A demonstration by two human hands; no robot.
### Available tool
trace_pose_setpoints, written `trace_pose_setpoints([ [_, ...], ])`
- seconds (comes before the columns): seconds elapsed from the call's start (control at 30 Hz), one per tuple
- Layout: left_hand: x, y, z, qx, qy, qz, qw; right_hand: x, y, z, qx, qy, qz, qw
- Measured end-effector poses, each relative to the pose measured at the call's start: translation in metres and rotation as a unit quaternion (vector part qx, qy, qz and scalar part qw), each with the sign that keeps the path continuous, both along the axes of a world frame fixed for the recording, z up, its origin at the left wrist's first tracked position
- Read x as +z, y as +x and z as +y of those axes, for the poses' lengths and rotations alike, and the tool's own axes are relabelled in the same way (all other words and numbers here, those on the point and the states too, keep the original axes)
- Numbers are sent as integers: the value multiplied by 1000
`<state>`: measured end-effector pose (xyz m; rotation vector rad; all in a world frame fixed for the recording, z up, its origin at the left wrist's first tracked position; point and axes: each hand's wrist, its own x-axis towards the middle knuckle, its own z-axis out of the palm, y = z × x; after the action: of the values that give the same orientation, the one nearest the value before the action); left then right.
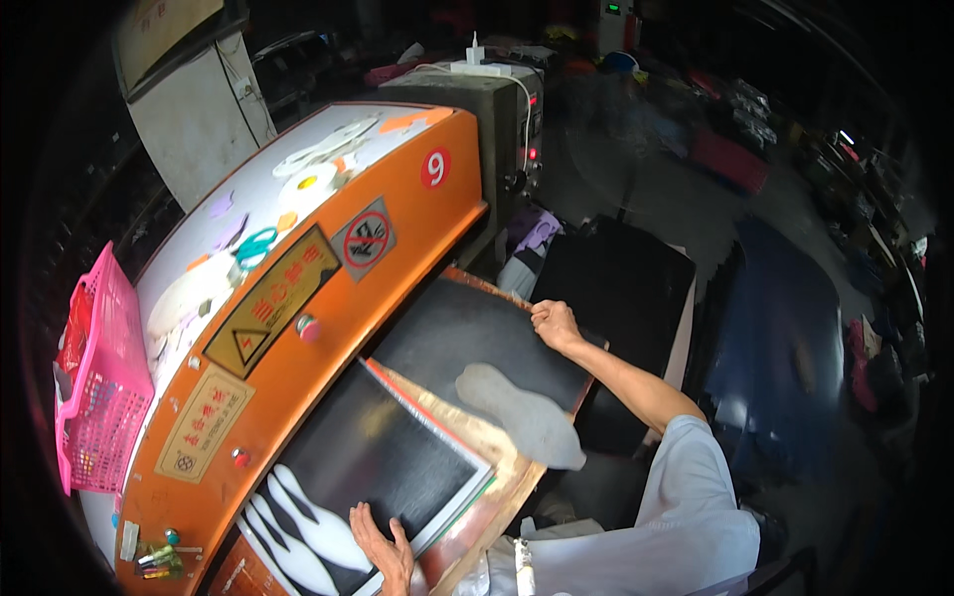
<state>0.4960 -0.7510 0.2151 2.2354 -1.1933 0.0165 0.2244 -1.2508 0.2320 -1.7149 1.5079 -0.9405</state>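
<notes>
My left hand lies with fingers stretched out at the front edge of a black sheet. White insole-shaped pieces with black gaps between them lie just left of it. Farther right, my right hand is closed on the reddish-brown edge of a dark board. The fingertips of that hand are hidden. A grey sole-shaped piece rests across the dark board and a worn wooden board. My left hand has nothing visible in its grip.
An orange machine with buttons and warning plates arches over the boards. Teal-handled scissors and scraps lie on top. A pink basket stands at the left. Dark sheets are stacked at the right, beside a control box farther back.
</notes>
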Motion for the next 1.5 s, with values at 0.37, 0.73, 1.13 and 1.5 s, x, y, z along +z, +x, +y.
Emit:
trace_pose_setpoints([
  [0.37,-8,-42,-97,111,-15,-214,970,9,-25,-330,-55,-45,-66,995],
  [0.73,-33,-14,-70,72,64,-260,961,111,16,-484,-13,-223,-71,972],
  [1.13,-19,-14,-85,74,98,-218,968,148,50,-523,-22,-304,-50,951],
  [1.5,-21,-11,-102,74,95,-210,970,157,36,-514,59,-239,-133,960],
])
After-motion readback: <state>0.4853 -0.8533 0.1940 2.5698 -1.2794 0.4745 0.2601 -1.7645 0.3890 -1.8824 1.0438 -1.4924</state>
